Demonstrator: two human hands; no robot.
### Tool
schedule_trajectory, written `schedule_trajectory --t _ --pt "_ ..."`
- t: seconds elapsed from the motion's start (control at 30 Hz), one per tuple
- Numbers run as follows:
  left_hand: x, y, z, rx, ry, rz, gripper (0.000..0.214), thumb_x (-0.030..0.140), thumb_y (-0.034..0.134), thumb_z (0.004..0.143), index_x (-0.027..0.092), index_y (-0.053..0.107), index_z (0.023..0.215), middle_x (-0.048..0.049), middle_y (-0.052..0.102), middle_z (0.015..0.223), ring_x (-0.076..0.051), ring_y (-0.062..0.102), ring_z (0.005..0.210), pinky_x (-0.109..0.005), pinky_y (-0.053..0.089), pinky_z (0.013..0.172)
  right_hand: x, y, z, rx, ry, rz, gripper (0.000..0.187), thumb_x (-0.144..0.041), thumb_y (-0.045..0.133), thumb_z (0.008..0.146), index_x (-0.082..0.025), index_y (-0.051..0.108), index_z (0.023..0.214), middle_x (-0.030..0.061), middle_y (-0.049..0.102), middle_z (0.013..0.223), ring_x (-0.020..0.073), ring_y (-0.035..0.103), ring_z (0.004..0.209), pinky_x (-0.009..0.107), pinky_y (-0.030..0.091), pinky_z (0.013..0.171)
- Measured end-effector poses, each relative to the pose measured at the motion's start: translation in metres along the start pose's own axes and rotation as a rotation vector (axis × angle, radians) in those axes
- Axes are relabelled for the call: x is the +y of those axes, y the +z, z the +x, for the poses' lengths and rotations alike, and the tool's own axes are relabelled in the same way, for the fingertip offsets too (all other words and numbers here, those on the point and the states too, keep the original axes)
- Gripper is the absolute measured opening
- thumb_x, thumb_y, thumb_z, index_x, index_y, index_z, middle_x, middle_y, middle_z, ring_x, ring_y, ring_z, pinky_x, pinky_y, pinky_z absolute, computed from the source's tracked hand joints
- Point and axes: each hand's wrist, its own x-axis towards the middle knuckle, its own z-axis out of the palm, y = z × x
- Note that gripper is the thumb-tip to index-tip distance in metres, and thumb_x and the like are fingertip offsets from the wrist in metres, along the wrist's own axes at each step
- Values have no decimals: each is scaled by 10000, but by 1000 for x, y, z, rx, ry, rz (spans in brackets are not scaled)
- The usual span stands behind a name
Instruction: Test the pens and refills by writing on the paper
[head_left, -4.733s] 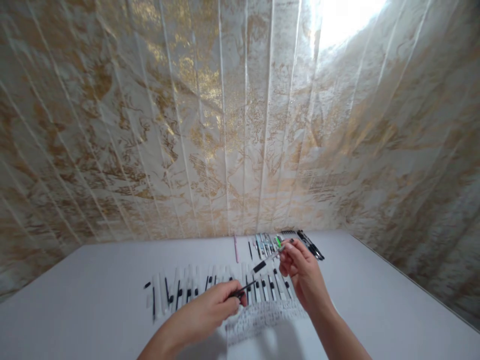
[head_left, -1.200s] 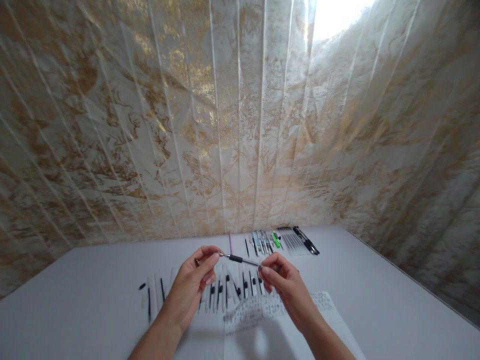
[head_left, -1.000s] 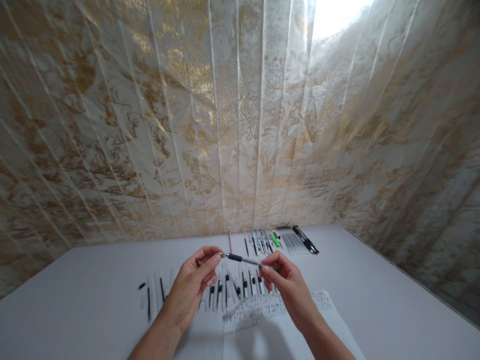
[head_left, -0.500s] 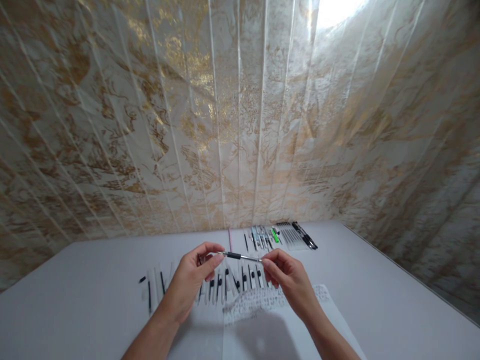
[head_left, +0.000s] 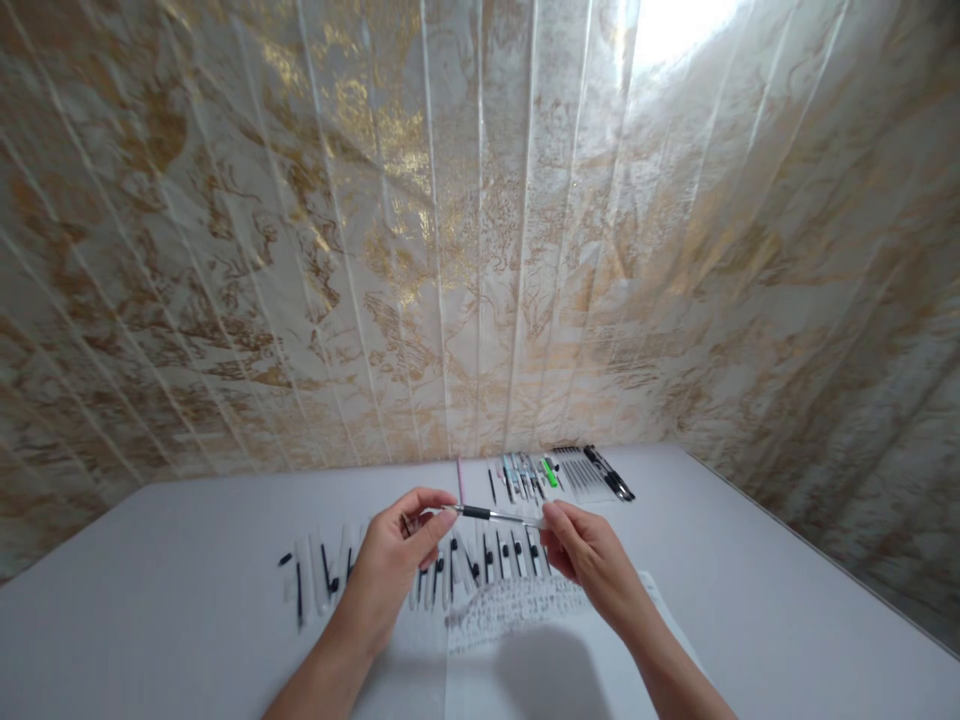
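Black-gripped clear pen [head_left: 480,513] held near level, left fingers [head_left: 435,531] pinching its grip end, right fingers [head_left: 564,526] clamped on the other, probably for steadiness. Pen parts [head_left: 505,551] lie rowed below the fingers, likely for easy picking.

Table [head_left: 150,590]: backdrop [head_left: 487,250] behind far edge. Along right half of far edge, left to right: stick [head_left: 461,482], refill [head_left: 492,486], pen group [head_left: 521,472], marker [head_left: 550,472], refill pack [head_left: 581,478], bundle [head_left: 606,468] nearest far right corner. Mid-table: row of pen parts [head_left: 488,558]; cap [head_left: 285,559] at its left end. Paper [head_left: 517,608] before row's right part, extending toward near edge. Pen [head_left: 480,513] above row, between left hand [head_left: 401,550] and right hand [head_left: 589,548].
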Motion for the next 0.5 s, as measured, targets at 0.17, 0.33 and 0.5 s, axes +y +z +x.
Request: schedule_trajectory --t 0.17,0.33,0.5 --pt "-1 2 1 36 -1 -11 364 442 735 660 155 653 868 78 445 587 -62 333 512 -173 284 487 -5 -7 0 17 -111 -12 311 -482 593 835 -186 577 928 -46 470 642 101 397 541 215 315 489" --pt "-1 11 -2 12 7 3 353 460 726 680 142 662 819 77 422 553 -62 320 503 -173 255 474 -11 -11 -2 66 -56 93 330 -488 590 839 -187 528 720 -87 370 508 73 304 453 202 249 433" --pt "-11 31 -17 -110 -41 22 310 447 685 726 158 636 827 102 337 513 -67 306 459 -179 239 436 -20 4 -8 -33 -25 370 287 -465 623 827 -182 582 806 -57 496 567 78 419 461 198 361 438"
